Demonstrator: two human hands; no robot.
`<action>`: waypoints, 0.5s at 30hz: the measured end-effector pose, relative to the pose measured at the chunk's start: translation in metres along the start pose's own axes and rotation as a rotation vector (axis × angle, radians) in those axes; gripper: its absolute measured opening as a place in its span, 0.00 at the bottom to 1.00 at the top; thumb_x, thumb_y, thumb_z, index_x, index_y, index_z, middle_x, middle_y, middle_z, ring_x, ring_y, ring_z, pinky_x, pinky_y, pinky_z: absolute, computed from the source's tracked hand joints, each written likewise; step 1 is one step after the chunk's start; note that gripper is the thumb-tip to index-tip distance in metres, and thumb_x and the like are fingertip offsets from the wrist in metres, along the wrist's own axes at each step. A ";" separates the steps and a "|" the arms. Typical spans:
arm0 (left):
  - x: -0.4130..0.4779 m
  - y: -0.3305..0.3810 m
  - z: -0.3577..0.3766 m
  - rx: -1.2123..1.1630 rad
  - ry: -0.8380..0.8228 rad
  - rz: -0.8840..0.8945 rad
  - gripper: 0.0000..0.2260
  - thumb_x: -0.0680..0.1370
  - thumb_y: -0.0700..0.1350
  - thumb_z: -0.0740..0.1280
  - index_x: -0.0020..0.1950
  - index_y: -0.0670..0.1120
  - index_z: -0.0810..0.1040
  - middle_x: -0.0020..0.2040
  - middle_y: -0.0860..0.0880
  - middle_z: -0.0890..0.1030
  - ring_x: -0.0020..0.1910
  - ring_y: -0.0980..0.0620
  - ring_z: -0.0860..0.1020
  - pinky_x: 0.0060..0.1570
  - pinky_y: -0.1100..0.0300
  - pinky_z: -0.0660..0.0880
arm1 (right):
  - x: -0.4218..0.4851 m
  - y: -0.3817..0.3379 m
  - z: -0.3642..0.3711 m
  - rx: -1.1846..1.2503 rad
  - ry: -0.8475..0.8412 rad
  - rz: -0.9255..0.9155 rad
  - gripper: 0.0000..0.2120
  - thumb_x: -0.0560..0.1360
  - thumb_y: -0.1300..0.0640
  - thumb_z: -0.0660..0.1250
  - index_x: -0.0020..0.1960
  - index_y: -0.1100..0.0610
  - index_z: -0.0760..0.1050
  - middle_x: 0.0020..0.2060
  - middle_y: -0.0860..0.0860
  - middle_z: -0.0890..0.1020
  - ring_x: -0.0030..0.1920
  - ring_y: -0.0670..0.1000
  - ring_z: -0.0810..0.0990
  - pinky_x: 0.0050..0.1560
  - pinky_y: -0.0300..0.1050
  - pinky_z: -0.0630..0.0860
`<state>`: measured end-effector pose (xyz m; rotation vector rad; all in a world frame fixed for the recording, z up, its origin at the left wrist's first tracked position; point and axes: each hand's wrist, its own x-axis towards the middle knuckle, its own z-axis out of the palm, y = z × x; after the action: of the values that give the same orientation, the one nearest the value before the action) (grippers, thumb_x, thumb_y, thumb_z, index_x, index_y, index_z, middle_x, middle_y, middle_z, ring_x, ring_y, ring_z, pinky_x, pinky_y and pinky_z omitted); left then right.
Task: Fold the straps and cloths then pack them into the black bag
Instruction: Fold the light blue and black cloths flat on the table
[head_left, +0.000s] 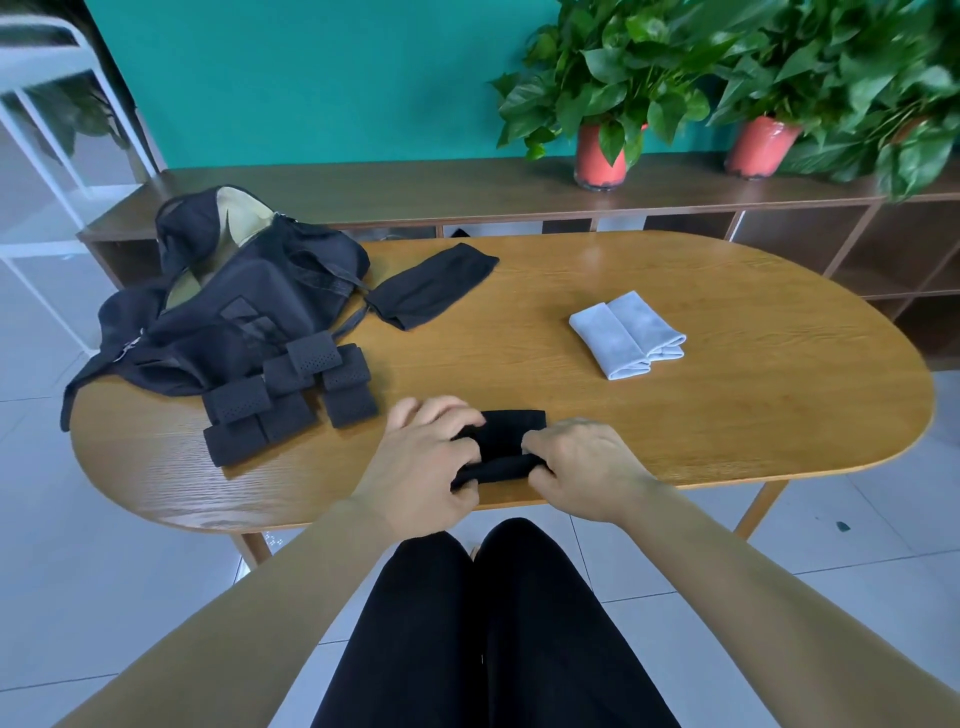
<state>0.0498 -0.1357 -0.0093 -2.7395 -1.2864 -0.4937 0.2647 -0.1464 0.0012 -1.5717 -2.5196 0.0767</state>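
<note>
Near the table's front edge lies a black cloth (511, 431), partly folded. My left hand (426, 457) grips its left end and my right hand (582, 467) pinches its right end, thumbs tucked under the near fold. Several folded black straps (291, 395) are piled to the left, beside the open black bag (234, 301), whose pale lining shows at the top. Another black cloth (436, 286) lies flat behind the bag's strap. A folded grey cloth (628, 335) sits to the right of centre.
The oval wooden table (727, 415) stands in front of a low brown shelf (415, 192) carrying two potted plants (602, 104) in red pots. My legs in black trousers are under the front edge. A white frame stands at far left.
</note>
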 end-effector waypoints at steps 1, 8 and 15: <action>0.001 -0.001 -0.001 0.004 -0.038 0.026 0.04 0.67 0.51 0.68 0.36 0.52 0.79 0.60 0.55 0.78 0.65 0.54 0.71 0.65 0.51 0.55 | 0.000 -0.001 -0.001 -0.002 -0.007 0.001 0.09 0.73 0.55 0.57 0.49 0.54 0.74 0.37 0.49 0.78 0.41 0.52 0.74 0.46 0.44 0.70; -0.001 -0.003 0.002 -0.159 -0.069 -0.153 0.04 0.76 0.51 0.64 0.48 0.53 0.76 0.34 0.56 0.78 0.34 0.59 0.73 0.70 0.56 0.51 | 0.000 0.001 -0.001 0.120 -0.032 0.129 0.09 0.73 0.55 0.59 0.48 0.54 0.75 0.38 0.51 0.80 0.40 0.53 0.76 0.40 0.43 0.69; 0.011 -0.006 0.000 -0.516 -0.067 -0.491 0.08 0.79 0.54 0.63 0.48 0.51 0.77 0.30 0.51 0.77 0.35 0.51 0.76 0.49 0.52 0.69 | 0.007 0.006 0.004 0.713 0.099 0.481 0.06 0.73 0.57 0.65 0.37 0.56 0.74 0.25 0.49 0.70 0.28 0.47 0.67 0.30 0.43 0.66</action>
<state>0.0517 -0.1236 -0.0058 -2.8093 -2.1249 -0.8852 0.2663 -0.1378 -0.0024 -1.7230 -1.6807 0.8248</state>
